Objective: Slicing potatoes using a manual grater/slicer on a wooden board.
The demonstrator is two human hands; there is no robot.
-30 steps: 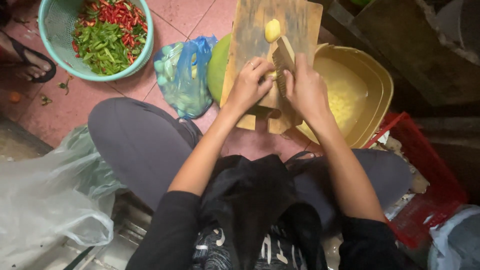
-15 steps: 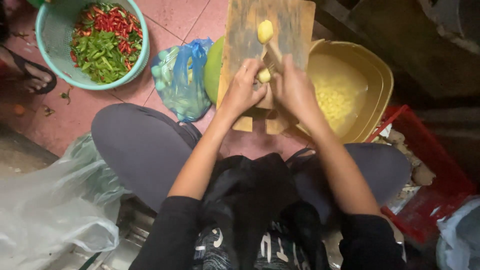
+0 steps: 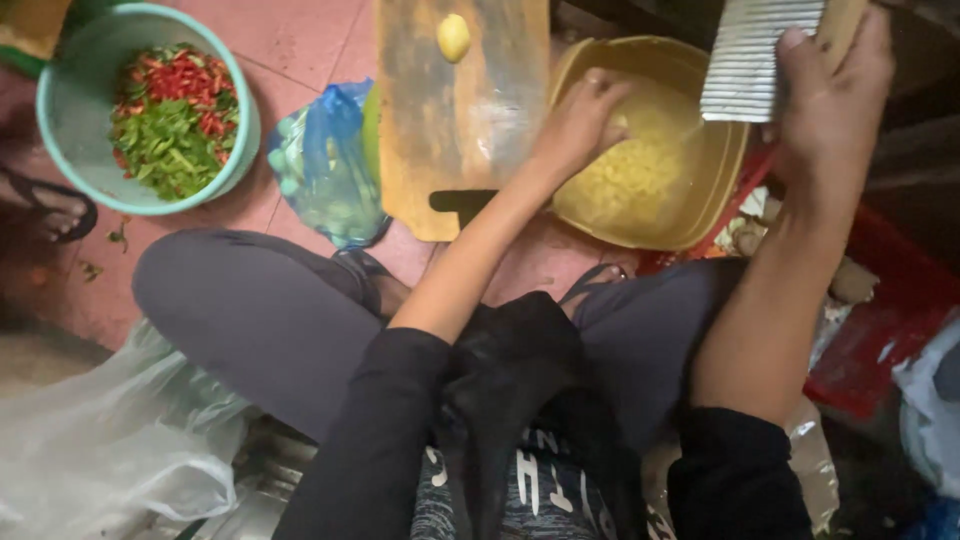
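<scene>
Over the yellow bowl's rim, both hands hover.

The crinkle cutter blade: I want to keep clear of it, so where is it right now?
In the head view the crinkle cutter blade is at the top right, held up in the right hand above the far rim of the yellow bowl.

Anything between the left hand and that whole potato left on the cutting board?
Nothing visible. The left hand is over the yellow bowl, fingers at the cut pieces. The peeled potato lies alone near the far end of the wooden cutting board, with only bare board between. The right hand holds the crinkle cutter off to the side.
</scene>
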